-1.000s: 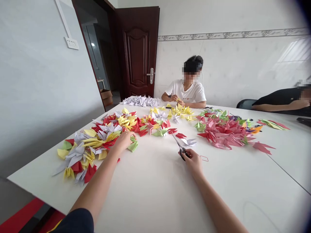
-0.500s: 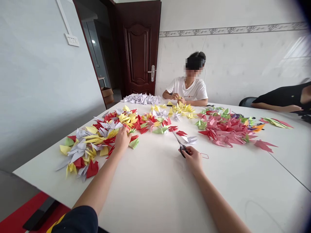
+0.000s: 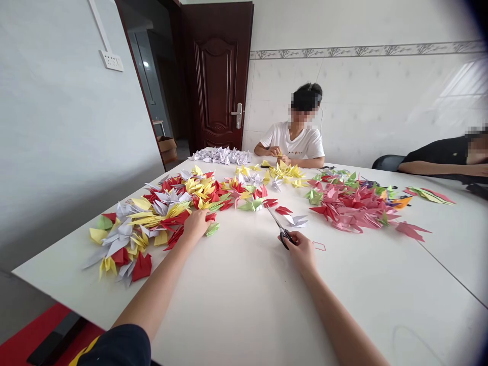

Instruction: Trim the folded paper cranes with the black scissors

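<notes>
My right hand is closed round the black handles of a pair of scissors, blades pointing away from me toward a red folded paper piece. A white paper crane lies beside the blades. My left hand rests at the right edge of a mixed heap of folded paper cranes in red, yellow, white and green. Its fingers curl down among the paper; their tips are partly hidden, and what they grip I cannot make out. Green folded paper lies against that hand.
Pink cranes form a heap to the right, white ones at the far left. Yellow cranes lie before a person in white. Another person's dark sleeve is at right. A thin red loop lies by my right hand.
My left hand has drawn slightly toward me and to the right, uncovering green paper behind it. My right hand keeps hold of the scissors. The person at right has shifted.
</notes>
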Demonstrator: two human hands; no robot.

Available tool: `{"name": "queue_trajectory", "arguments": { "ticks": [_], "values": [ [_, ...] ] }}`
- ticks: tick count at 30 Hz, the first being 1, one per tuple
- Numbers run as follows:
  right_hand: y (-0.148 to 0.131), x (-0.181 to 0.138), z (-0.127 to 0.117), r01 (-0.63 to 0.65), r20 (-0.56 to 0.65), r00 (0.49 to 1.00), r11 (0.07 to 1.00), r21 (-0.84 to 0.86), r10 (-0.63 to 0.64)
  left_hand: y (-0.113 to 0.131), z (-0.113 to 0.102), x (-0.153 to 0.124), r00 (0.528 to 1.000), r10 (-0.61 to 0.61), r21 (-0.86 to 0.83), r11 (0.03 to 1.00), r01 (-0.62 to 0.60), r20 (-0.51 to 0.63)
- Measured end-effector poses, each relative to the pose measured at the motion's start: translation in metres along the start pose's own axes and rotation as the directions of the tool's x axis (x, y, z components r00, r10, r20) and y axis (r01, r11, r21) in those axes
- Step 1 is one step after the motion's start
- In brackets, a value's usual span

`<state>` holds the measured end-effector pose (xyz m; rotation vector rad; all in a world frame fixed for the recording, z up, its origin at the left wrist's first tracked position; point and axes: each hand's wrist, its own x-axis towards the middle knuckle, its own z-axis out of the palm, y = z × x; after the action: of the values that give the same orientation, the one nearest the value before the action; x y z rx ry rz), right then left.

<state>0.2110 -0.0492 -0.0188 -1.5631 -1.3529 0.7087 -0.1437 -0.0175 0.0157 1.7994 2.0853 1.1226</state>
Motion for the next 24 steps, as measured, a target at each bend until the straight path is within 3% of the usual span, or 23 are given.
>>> {"name": "queue_trajectory", "arguments": {
  "ticks": [4, 7, 12, 17, 24],
  "values": [
    [0.002, 0.001, 0.001, 0.02, -0.003, 1.0, 1.0, 0.02, -0.02, 0.014, -0.006, 0.004, 0.998, 0.058, -0.137, 0.989, -0.063, -0.035],
    [0.003, 0.002, 0.003, 0.027, 0.014, 0.999, 0.994, 0.109, -0.029, 0.035, -0.001, 0.009, 0.989, 0.132, -0.352, 0.931, -0.101, 0.065],
    [0.001, 0.003, 0.009, -0.005, 0.086, 0.996, 0.949, 0.316, -0.023, 0.075, 0.048, 0.004, 0.949, 0.205, -0.671, 0.741, 0.008, 0.238],
    [-0.006, 0.0, 0.01, -0.042, 0.154, 0.988, 0.93, 0.365, -0.015, 0.098, 0.096, -0.02, 0.923, 0.261, -0.737, 0.675, 0.035, 0.283],
    [-0.013, -0.007, 0.014, -0.089, 0.154, 0.988, 0.867, 0.491, 0.014, 0.1, 0.105, -0.038, 0.893, 0.341, -0.733, 0.68, -0.018, 0.295]
  ]
}}
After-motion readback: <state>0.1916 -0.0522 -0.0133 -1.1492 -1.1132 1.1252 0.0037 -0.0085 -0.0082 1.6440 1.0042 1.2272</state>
